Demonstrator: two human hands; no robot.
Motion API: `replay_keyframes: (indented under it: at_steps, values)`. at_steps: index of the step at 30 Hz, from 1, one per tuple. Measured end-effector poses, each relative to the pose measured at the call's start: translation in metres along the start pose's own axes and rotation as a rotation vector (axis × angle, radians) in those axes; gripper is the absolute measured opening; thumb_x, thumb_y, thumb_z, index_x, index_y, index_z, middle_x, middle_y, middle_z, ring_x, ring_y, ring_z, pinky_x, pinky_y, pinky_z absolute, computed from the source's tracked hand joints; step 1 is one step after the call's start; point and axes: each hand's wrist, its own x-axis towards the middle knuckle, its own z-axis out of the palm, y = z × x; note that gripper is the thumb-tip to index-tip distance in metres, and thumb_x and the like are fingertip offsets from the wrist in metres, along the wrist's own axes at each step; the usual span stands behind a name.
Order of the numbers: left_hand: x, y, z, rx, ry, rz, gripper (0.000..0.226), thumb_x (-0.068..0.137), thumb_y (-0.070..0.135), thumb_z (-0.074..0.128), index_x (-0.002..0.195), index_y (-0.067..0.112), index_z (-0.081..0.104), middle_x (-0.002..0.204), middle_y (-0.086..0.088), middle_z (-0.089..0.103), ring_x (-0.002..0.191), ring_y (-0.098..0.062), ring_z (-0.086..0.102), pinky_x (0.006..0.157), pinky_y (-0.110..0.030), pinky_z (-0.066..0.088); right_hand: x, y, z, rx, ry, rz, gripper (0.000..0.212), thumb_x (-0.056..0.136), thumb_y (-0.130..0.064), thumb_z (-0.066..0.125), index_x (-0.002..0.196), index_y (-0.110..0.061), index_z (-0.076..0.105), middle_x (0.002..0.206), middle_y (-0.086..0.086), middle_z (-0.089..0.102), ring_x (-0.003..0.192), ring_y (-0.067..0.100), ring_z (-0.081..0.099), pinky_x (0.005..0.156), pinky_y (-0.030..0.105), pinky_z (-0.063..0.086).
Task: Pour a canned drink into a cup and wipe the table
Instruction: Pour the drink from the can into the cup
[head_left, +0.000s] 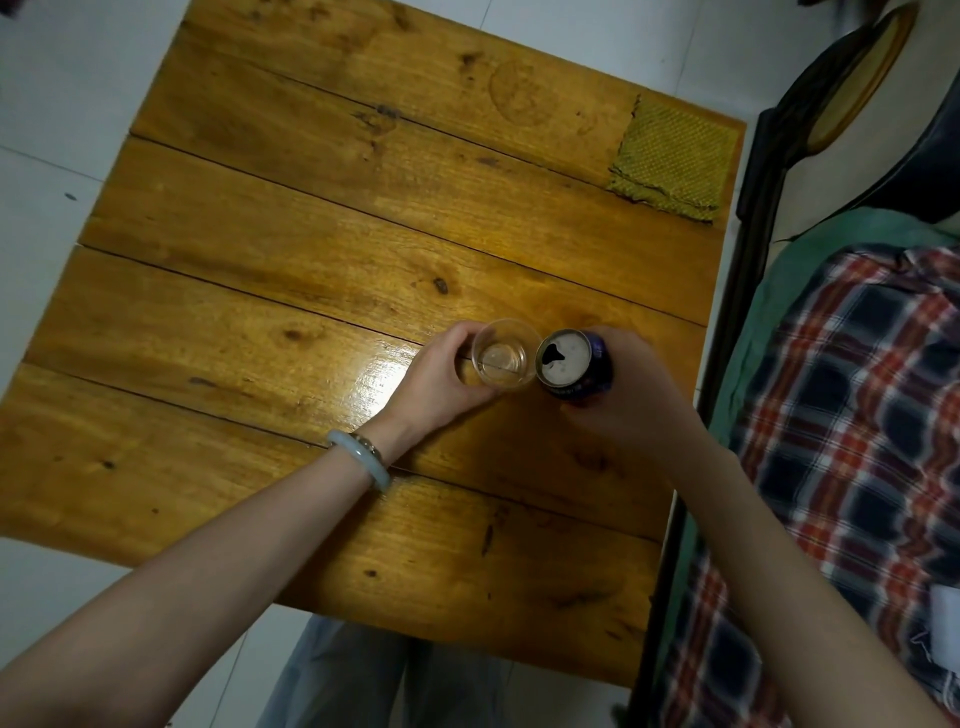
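L hand (441, 375) gripped clear cup (506, 353), R hand (631, 387) grasped opened can (574, 366) just right of it, mid-table (260, 291); green cloth (675, 158) at far right corner.

The right hand (639, 400) covers most of the side wall of the can (563, 358). The print on the exposed strip is too small to read. The left hand (441, 379) hides the left wall of the cup (506, 358); its fill level cannot be determined. The top edge cuts off the far corner of the worktop (311, 234). Both forearms run out of frame at the bottom. The right edge cuts off the plaid cloth (857, 415).
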Motion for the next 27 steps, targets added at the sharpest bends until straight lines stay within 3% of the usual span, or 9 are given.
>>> replay_keyframes:
  at_steps: [11,27]
  values:
    - [-0.001,0.001,0.000,0.021,0.013,0.012,0.057,0.066,0.023,0.084,0.115,0.026,0.055,0.111,0.012,0.062,0.105,-0.007,0.055,0.091,-0.034,0.047,-0.001,-0.009,-0.008,-0.136,-0.007,0.026,0.062,0.062,-0.034,0.075,0.117,-0.019,0.049,0.102,-0.005,0.049,0.096,0.015,0.047,0.087,0.036,0.044]
    - [0.001,-0.005,0.000,0.048,-0.012,0.027,0.057,0.067,0.029,0.083,0.117,0.022,0.055,0.114,0.008,0.062,0.107,-0.011,0.055,0.091,-0.037,0.048,-0.001,-0.021,-0.017,-0.284,-0.040,0.021,0.071,0.065,-0.039,0.074,0.126,-0.018,0.044,0.114,0.003,0.051,0.103,0.020,0.046,0.088,0.035,0.039]
